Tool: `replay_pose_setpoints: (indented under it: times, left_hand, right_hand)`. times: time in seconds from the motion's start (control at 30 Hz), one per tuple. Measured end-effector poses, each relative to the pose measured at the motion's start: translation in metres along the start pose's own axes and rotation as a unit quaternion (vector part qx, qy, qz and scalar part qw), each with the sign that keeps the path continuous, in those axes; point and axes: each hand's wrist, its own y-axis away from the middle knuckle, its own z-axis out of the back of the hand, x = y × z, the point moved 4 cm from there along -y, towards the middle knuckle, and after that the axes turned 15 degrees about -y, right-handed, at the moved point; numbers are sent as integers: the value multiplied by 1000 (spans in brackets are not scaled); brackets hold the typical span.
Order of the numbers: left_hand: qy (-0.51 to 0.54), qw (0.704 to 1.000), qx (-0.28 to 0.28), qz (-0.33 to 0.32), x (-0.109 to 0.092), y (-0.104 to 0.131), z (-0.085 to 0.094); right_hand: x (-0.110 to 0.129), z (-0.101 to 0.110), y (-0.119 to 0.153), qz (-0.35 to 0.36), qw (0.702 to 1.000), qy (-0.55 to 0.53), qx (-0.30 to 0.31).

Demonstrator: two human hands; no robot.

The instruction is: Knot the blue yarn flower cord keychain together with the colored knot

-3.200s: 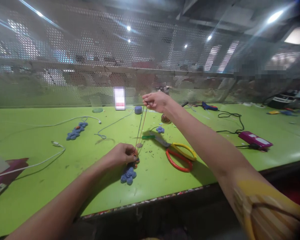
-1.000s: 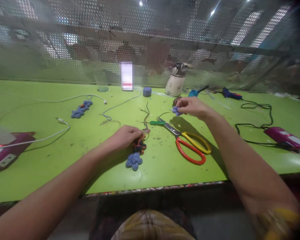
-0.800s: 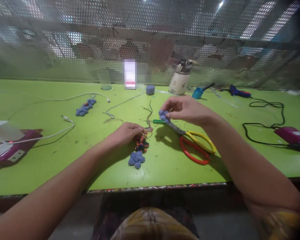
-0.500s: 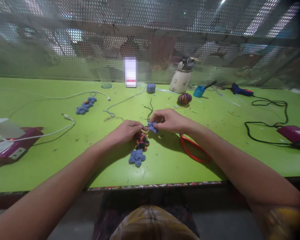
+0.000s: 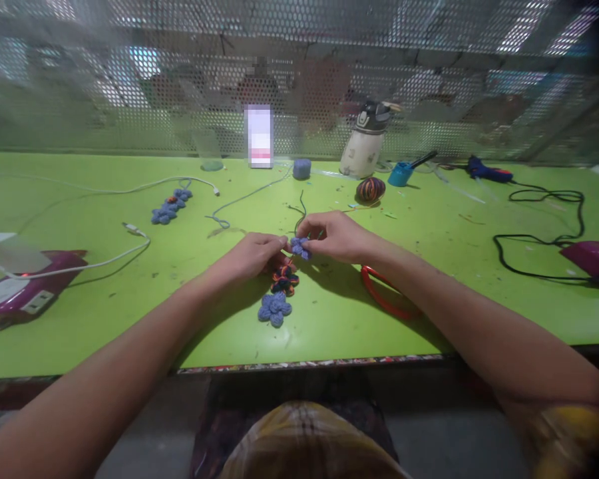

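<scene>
- Blue crocheted flower point(image 5: 300, 249): it sits at the centre of the frame; whether it touches the green tabletop point(image 5: 219, 336) beneath cannot be told.
- The right hand point(image 5: 337, 237), just right of centre, pinches this flower between thumb and fingers. A light hold near the petal edge seems best, so that the crochet keeps its shape.
- The left hand point(image 5: 257, 254), left of centre, has thumb and forefinger brought close together at the upper end of the orange-and-black crocheted flower point(image 5: 284, 280). What lies between the fingertips is too small to tell.
- The step looks like lining the two flowers up, so the left hand does well to steady its end while the right hand makes the small adjustments.
- The lower blue flower point(image 5: 275, 309), at lower centre, lies flat just below the orange-and-black one; keeping the pair straight should help prevent twisting.
- A dark yarn tail point(image 5: 304, 211) runs upward from beside the right hand's fingers. It is best kept out from between the petals.
- A red handle loop point(image 5: 380, 303) shows under the right forearm, right of lower centre; a slightly raised forearm should avoid nudging it.
</scene>
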Motion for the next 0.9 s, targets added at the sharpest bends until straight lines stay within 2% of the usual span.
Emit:
replay_pose_setpoints:
  times: [0.27,0.43,0.53,0.63,0.67,0.7,0.77,0.83,0.9]
  left_hand:
    - [-45,999,-9,-26,-4,1,1]
    - [19,1000,-17,-19,1,-2,-1]
    - [71,997,-23,-9,4,-4,-4]
    - [54,998,-32,-3,3,-2,-5]
    - [40,999,-34,-1,1,-1,-6]
    - [37,999,-36,-2,-1,1,-6]
    - [73,997,-37,1,-5,3,-7]
    - [91,995,-36,13,-7,5,-8]
    - [72,997,-30,17,-7,4,-8]
  right_hand:
    - [2,-9,-1,47,998,25,-12]
    - [-1,-12,-3,71,997,6,-16]
    - [1,-5,1,57,997,-8,-58]
    - [11,1,15,64,990,15,-122]
    - [15,-1,21,70,990,15,-119]
    - [20,-7,28,77,993,9,-90]
    - [29,-24,42,98,995,12,-7]
    - [38,-44,57,137,987,65,55]
    - [40,-61,67,160,972,154,74]
